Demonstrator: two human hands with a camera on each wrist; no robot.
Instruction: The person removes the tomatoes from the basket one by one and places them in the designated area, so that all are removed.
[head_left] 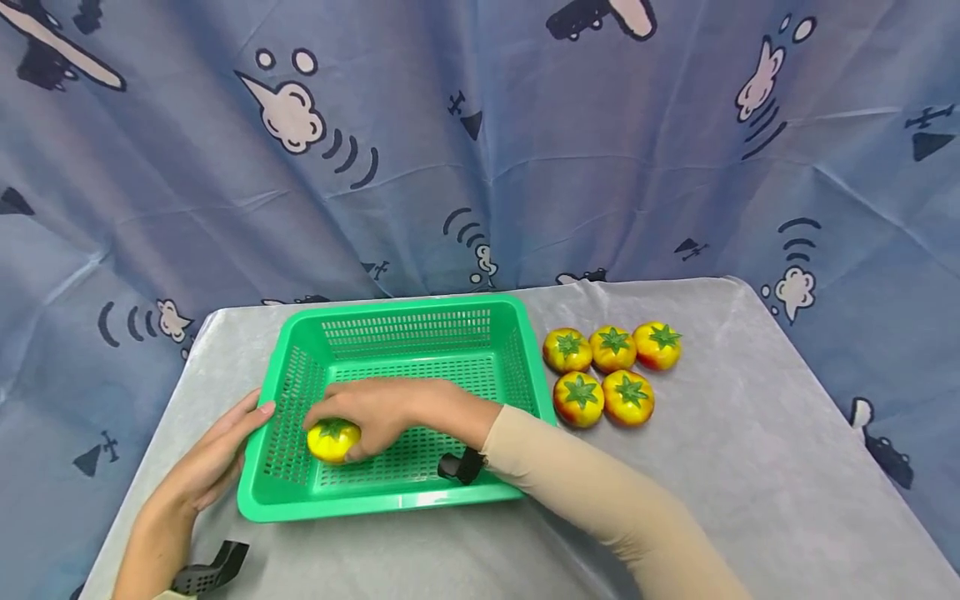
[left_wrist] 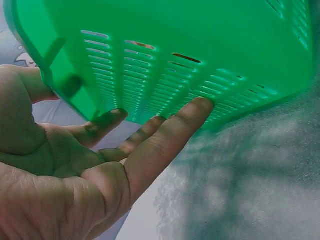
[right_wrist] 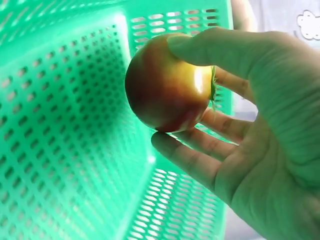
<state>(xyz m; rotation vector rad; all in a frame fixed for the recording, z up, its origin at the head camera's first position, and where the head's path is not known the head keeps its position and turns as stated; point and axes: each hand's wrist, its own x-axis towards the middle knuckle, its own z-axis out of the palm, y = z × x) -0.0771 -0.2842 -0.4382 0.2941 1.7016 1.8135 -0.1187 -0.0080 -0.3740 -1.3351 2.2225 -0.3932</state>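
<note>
A yellow-and-red tomato [head_left: 328, 447] with a green leafy top is in my right hand [head_left: 378, 410], inside the left part of the green basket [head_left: 397, 503]. In the right wrist view the thumb presses one side of the tomato [right_wrist: 162, 87] and the fingers support the other, above the slotted floor. My left hand [head_left: 213, 457] holds the basket's left side, its thumb over the rim. Seen from the left wrist, the extended fingers [left_wrist: 160, 147] lie along the outer face of the slotted wall [left_wrist: 165, 65].
Several similar tomatoes [head_left: 579, 398] stand in two rows just right of the basket, leaf tops up. A pale grey cloth [head_left: 750, 467] covers the table. Behind it hangs a blue patterned curtain [head_left: 420, 167].
</note>
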